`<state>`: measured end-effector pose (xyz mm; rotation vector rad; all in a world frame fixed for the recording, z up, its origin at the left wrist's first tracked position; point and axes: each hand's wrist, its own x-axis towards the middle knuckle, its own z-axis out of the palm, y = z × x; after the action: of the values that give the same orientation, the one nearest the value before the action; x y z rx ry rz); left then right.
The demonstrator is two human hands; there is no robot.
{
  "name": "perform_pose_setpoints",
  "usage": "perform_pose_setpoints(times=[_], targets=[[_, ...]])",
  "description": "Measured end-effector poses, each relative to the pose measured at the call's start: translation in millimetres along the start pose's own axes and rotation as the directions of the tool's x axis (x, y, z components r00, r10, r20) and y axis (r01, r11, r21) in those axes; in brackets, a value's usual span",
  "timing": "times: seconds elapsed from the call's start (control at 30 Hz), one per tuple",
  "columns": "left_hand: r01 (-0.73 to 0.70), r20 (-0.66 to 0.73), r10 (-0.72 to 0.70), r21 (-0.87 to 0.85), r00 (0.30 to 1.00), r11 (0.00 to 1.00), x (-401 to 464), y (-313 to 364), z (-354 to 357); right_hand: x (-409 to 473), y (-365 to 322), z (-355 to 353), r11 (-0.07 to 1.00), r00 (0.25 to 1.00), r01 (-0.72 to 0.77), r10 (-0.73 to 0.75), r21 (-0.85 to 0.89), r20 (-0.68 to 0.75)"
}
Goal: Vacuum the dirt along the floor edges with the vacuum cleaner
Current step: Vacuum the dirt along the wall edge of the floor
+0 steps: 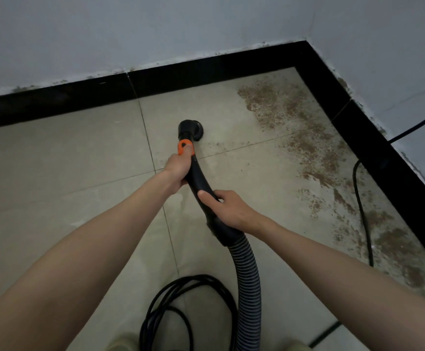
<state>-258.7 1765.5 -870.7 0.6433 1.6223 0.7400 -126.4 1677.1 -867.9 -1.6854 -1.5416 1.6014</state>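
A pale tiled floor meets a black skirting board in the corner of a dim room, where brown dirt lies in a band along the right-hand edge. A person works the vacuum cleaner's curved black wand two-handed: the left hand grips it just below the orange collar, apparently to steer, while the right hand wraps the lower end near the ribbed hose. Both arms reach forward. The round brush nozzle sits on the tile, short of the dirt. A black cable trails through the debris.
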Motion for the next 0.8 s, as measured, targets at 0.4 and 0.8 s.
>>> perform_pose_setpoints(times=[0.4, 0.8], targets=[[0.027, -0.130, -0.046, -0.147, 0.990, 0.989, -27.5, -33.0, -54.3, -14.5, -8.6, 37.4, 0.994, 0.988, 0.067, -0.053, -0.092, 0.148], [0.058, -0.137, -0.080, -0.156, 0.987, 0.986, -59.9, -68.4, -50.8, -50.6, 7.5, 37.8, 0.993, 0.980, 0.028, -0.004, -0.118, 0.201]])
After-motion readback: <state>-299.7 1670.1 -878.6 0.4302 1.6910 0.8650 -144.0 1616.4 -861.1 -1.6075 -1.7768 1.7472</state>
